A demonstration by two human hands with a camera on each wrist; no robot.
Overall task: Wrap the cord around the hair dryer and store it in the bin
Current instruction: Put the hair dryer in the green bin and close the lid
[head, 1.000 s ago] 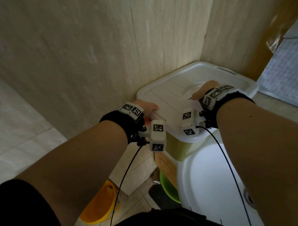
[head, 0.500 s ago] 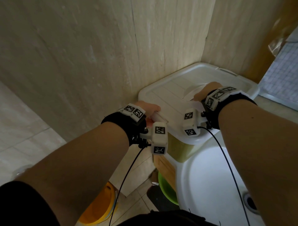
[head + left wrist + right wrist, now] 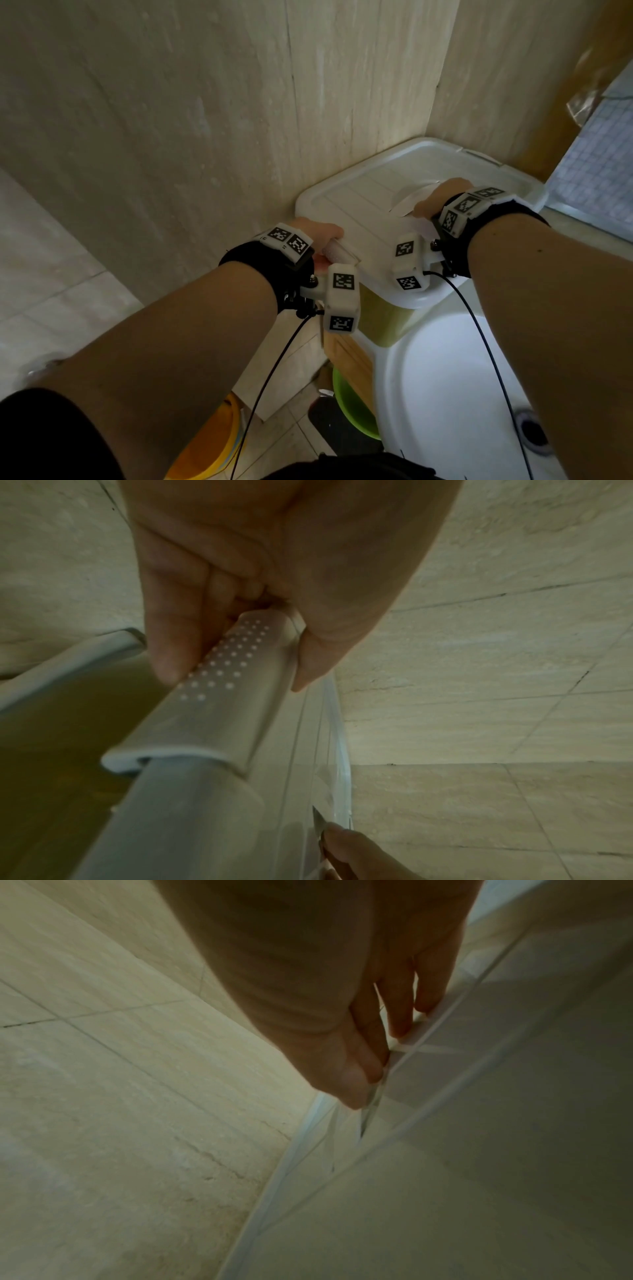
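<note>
A storage bin with a white lid (image 3: 394, 178) stands in the wall corner; its body (image 3: 383, 318) looks yellowish. My left hand (image 3: 320, 234) is at the near left end, its fingers and thumb curled round the white dotted latch (image 3: 337, 255). The left wrist view shows that grip (image 3: 236, 669) on the latch (image 3: 192, 737). My right hand (image 3: 435, 198) lies on the lid's right side. In the right wrist view its thumb and fingers (image 3: 368, 1085) pinch the lid's rim (image 3: 308, 1150). No hair dryer or cord is in view.
A white sink basin (image 3: 455, 394) with a drain (image 3: 531, 431) lies just before the bin at the right. Below at the left stand a yellow bucket (image 3: 212, 445) and a green basin (image 3: 352, 411) on the tiled floor. Tiled walls close in behind and left.
</note>
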